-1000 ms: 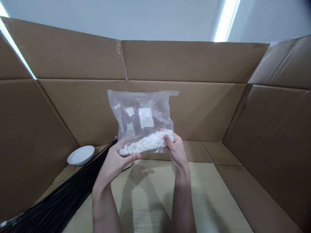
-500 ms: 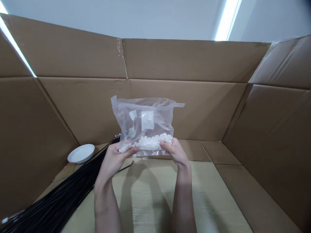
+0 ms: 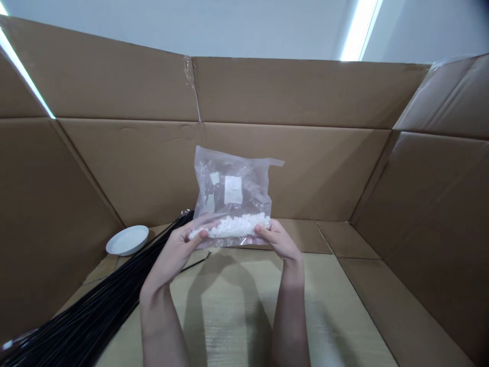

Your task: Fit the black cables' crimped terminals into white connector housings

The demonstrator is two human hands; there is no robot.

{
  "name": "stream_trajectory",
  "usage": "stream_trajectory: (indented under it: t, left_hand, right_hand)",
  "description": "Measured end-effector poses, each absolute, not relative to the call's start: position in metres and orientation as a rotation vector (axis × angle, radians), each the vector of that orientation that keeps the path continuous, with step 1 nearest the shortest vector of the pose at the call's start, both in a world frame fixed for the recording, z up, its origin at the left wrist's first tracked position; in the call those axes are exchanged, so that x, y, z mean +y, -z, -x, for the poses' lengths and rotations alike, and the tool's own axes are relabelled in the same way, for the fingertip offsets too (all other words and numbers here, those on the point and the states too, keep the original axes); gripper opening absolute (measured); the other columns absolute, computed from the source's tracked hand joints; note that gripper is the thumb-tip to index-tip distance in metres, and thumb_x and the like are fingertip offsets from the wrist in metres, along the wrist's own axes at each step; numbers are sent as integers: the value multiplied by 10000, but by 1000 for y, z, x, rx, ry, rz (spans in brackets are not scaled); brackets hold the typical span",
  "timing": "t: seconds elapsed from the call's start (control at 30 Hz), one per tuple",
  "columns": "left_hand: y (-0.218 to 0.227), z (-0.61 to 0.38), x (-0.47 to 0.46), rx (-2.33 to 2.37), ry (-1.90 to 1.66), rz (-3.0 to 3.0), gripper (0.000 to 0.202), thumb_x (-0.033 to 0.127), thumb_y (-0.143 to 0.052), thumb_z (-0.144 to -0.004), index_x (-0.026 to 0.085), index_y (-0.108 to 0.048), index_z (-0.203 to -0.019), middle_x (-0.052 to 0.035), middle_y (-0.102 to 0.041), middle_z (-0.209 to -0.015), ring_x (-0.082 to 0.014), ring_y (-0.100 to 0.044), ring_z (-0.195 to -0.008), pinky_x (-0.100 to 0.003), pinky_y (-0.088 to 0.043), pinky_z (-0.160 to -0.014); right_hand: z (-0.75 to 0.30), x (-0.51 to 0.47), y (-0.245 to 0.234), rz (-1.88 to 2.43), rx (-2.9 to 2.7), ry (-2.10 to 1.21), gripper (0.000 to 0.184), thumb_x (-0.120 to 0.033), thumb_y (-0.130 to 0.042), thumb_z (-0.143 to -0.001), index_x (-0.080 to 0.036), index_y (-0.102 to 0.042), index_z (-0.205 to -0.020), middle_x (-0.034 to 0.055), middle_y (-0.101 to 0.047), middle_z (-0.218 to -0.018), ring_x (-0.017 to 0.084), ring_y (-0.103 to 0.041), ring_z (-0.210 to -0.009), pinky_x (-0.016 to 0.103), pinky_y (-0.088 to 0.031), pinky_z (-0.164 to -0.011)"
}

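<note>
Held up over the table is a clear plastic bag (image 3: 252, 183) with white labels on it. Many small white pieces (image 3: 240, 225), perhaps plastic connectors, lie heaped along its bottom; they are too small to name surely. My left hand (image 3: 183, 247) grips the bag's lower left corner, thumb in front and fingers behind. At the lower right corner my right hand (image 3: 280, 239) pinches it the same way. The fingers behind the plastic are partly hidden.
A thick bundle of black cables (image 3: 107, 300) with small white ends runs along the left. Beyond it stands a white bowl (image 3: 127, 240). Cardboard walls (image 3: 298, 173) surround the pale table (image 3: 328, 306) on the left, back and right. One loose black cable end (image 3: 198, 262) lies near my left wrist.
The bag's upper part has flattened and its mouth looks narrower, the top left corner having moved right. My left hand has shifted slightly left and down; both hands keep hold.
</note>
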State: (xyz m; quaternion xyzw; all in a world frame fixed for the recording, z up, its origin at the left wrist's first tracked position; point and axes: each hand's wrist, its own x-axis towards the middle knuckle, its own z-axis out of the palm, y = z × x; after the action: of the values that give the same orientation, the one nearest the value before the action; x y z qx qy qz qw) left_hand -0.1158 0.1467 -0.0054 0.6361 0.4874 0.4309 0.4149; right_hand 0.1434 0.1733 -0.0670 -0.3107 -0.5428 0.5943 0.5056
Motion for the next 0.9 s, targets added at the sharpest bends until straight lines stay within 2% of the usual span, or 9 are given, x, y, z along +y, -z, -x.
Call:
stream_trajectory:
  t: [0.07, 0.13, 0.2, 0.3, 0.43, 0.57, 0.7, 0.8, 0.9]
  left_hand:
    - [4, 116, 146, 1213, -1017, -1635, 512, 665, -709, -827, 324, -793, -1199, 51, -650, -1457, -205, -561, -1422, -212, -458, -1207]
    - [4, 115, 146, 1236, -1012, -1614, 530, 669, -716, -822, 326, -782, -1221, 48, -643, -1463, -236, -562, -1425, -271, -450, -1239]
    - [4, 114, 146, 1247, -1032, -1588, 571, 682, -724, -808, 302, -780, -1229, 27, -651, -1453, -264, -584, -1403, -306, -481, -1218]
    - [3, 112, 146, 1213, -1053, -1548, 624, 692, -746, -786, 272, -773, -1246, 5, -686, -1402, -259, -646, -1326, -283, -534, -1152]
    - [2, 109, 144, 1157, -1067, -1504, 623, 672, -767, -781, 267, -769, -1254, 6, -708, -1356, -238, -691, -1258, -259, -568, -1096]
    - [5, 108, 147, 1191, -1076, -1503, 605, 665, -766, -774, 242, -793, -1204, -7, -722, -1326, -250, -702, -1239, -291, -568, -1110]
    - [9, 108, 150, 1214, -1082, -1499, 647, 683, -765, -760, 210, -795, -1199, -42, -735, -1307, -278, -707, -1223, -325, -581, -1094]
    - [7, 107, 149, 1204, -1124, -1542, 654, 710, -758, -768, 198, -804, -1173, -55, -706, -1367, -259, -639, -1336, -277, -519, -1166]
    - [3, 106, 146, 1149, -1187, -1584, 738, 782, -730, -757, 217, -777, -1230, -39, -656, -1451, -224, -580, -1409, -201, -531, -1115]
  right_hand:
    - [-143, 173, 65, 773, -1285, -1436, 594, -645, -844, -751, -156, -736, -1071, 116, -769, -1079, 271, -771, -932, 382, -633, -845]
    - [-141, 171, 62, 794, -1267, -1423, 581, -655, -842, -745, -162, -733, -1033, 108, -766, -1034, 269, -780, -862, 367, -644, -759]
    - [-140, 170, 59, 811, -1262, -1409, 569, -665, -837, -745, -160, -732, -987, 107, -760, -983, 272, -781, -813, 347, -637, -682]
    - [-138, 170, 58, 826, -1264, -1394, 573, -684, -831, -736, -148, -731, -914, 105, -743, -858, 276, -769, -735, 328, -606, -595]
    - [-138, 173, 60, 819, -1250, -1344, 603, -686, -850, -701, -140, -748, -934, 110, -760, -928, 262, -756, -820, 332, -614, -710]
    - [-140, 174, 61, 807, -1260, -1304, 598, -456, -988, -578, -147, -768, -1041, 95, -771, -1064, 238, -727, -955, 293, -580, -845]
    - [-138, 173, 59, 820, -1240, -1258, 491, -368, -990, -571, -142, -764, -944, 61, -754, -928, 183, -679, -814, 263, -550, -749]
    - [-134, 173, 55, 844, -1188, -1177, 393, -368, -965, -603, -134, -725, -809, 35, -703, -789, 143, -613, -703, 248, -513, -679]
    - [-132, 172, 51, 852, -1153, -1124, 367, -365, -950, -615, -133, -701, -752, 29, -675, -743, 133, -581, -672, 244, -489, -644]
